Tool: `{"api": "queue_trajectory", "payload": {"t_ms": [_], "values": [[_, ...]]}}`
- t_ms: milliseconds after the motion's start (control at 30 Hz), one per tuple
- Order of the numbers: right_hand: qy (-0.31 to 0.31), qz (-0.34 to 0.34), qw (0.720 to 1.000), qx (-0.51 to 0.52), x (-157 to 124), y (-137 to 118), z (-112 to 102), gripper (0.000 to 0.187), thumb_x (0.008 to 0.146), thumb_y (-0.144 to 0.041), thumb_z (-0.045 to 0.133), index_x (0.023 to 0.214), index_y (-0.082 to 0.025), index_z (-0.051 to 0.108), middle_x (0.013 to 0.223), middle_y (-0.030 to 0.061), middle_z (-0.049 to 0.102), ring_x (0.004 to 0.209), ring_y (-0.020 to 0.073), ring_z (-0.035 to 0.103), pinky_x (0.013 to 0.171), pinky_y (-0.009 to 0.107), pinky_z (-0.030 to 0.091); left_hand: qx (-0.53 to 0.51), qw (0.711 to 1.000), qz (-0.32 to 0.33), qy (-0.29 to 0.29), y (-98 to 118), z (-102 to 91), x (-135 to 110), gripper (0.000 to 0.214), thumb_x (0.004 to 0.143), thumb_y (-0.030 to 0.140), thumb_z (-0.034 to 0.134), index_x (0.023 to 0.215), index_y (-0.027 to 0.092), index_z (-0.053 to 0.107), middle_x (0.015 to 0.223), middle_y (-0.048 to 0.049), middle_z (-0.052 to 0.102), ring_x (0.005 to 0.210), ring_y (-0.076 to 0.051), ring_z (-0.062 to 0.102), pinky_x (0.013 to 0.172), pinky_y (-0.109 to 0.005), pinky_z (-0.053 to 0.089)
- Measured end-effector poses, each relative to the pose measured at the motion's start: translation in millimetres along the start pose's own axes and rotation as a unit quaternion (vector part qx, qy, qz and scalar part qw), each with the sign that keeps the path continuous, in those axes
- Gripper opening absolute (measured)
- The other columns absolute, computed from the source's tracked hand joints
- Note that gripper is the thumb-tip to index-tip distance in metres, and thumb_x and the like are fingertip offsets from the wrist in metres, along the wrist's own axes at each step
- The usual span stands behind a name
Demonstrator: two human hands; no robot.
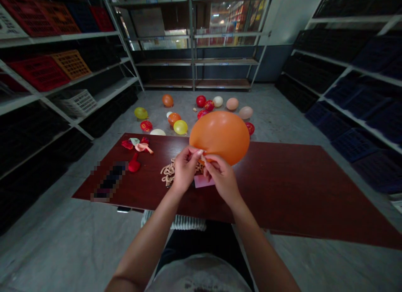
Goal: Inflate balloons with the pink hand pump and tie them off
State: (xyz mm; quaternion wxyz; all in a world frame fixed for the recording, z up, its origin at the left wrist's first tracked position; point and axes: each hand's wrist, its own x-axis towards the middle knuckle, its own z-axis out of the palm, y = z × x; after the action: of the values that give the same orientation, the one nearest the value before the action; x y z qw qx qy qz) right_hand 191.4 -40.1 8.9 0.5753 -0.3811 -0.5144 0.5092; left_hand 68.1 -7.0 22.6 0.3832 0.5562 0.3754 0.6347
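Note:
A large inflated orange balloon (221, 135) rises just beyond my hands, its neck end toward me. My left hand (186, 164) is closed in a pinch on the balloon's neck. My right hand (221, 174) pinches close beside it, thumb and finger together at the same neck. A small pale bit shows between the fingertips, too small to make out. Under and beside my hands lies a pile of tan, looped, cord-like pieces (168, 173), partly hidden. A flat pink piece (203, 181) rests on the table beneath my right hand.
On the dark red table (298, 187), limp balloons (143, 147) and a red balloon (134, 163) lie left, near a pixelated dark object (111, 181). Several inflated balloons, including a yellow balloon (180, 127), sit on the floor beyond. Shelves with crates (40, 72) line the sides.

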Motion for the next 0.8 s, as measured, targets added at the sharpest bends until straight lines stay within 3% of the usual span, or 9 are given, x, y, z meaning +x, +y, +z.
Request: {"api": "queue_trajectory", "payload": {"t_ms": [100, 267, 400, 567, 700, 800], "values": [[0.003, -0.013, 0.999, -0.048, -2.8, 2.9, 0.4, 0.029, 0.089, -0.043, 0.06, 0.11, -0.023, 0.064, 0.063, -0.0049, 0.059, 0.053, 0.0087, 0.054, 0.051, 0.022, 0.045, -0.04, 0.998, -0.026, 0.046, 3.7, 4.0, 1.1, 0.033, 0.084, 0.043, 0.071, 0.07, 0.016, 0.059, 0.065, 0.0006, 0.057, 0.059, -0.009, 0.05, 0.058, -0.02, 0.042], [0.001, -0.033, 0.992, -0.118, -3.3, 6.3, 2.5, 0.031, 0.091, -0.042, 0.058, 0.114, -0.023, 0.066, 0.067, -0.0029, 0.062, 0.056, 0.0089, 0.056, 0.055, 0.023, 0.047, -0.177, 0.972, -0.133, 0.084, 3.1, 5.8, 7.0, 0.04, 0.083, 0.052, 0.068, 0.073, 0.017, 0.055, 0.062, 0.0031, 0.049, 0.051, -0.008, 0.044, 0.05, -0.019, 0.037], [0.01, 0.003, 1.0, -0.015, -0.7, 0.5, 7.9, 0.032, 0.089, -0.044, 0.06, 0.11, -0.021, 0.066, 0.059, -0.0052, 0.058, 0.048, 0.0079, 0.051, 0.048, 0.022, 0.042, -0.152, 0.982, -0.113, 0.018, 4.0, -1.1, 9.4, 0.033, 0.081, 0.046, 0.074, 0.077, 0.016, 0.059, 0.07, 0.0015, 0.055, 0.06, -0.008, 0.05, 0.059, -0.018, 0.043], [0.021, 0.012, 0.998, 0.052, 2.6, -7.3, 8.4, 0.026, 0.088, -0.044, 0.062, 0.097, -0.02, 0.065, 0.055, -0.0059, 0.057, 0.045, 0.0079, 0.049, 0.047, 0.023, 0.041, -0.055, 0.991, -0.091, -0.079, 4.2, -11.7, 5.7, 0.032, 0.079, 0.034, 0.078, 0.106, 0.018, 0.07, 0.084, -0.0021, 0.066, 0.073, -0.012, 0.058, 0.072, -0.023, 0.048], [0.011, 0.011, 0.998, 0.062, 1.4, -6.6, 8.2, 0.025, 0.087, -0.045, 0.064, 0.098, -0.022, 0.06, 0.057, -0.0059, 0.059, 0.047, 0.0092, 0.052, 0.047, 0.023, 0.042, -0.009, 0.993, -0.087, -0.082, 1.0, -14.6, 2.5, 0.023, 0.086, 0.036, 0.07, 0.097, 0.017, 0.075, 0.102, -0.0082, 0.072, 0.095, -0.019, 0.065, 0.089, -0.031, 0.049], [0.013, 0.008, 0.998, 0.058, -0.2, -5.4, 8.1, 0.025, 0.086, -0.045, 0.064, 0.097, -0.023, 0.055, 0.058, -0.0064, 0.059, 0.048, 0.0095, 0.054, 0.048, 0.023, 0.043, 0.004, 0.991, -0.099, -0.092, 1.2, -13.8, 1.6, 0.022, 0.082, 0.035, 0.073, 0.096, 0.017, 0.075, 0.098, -0.0075, 0.074, 0.091, -0.019, 0.066, 0.086, -0.03, 0.049]]}}
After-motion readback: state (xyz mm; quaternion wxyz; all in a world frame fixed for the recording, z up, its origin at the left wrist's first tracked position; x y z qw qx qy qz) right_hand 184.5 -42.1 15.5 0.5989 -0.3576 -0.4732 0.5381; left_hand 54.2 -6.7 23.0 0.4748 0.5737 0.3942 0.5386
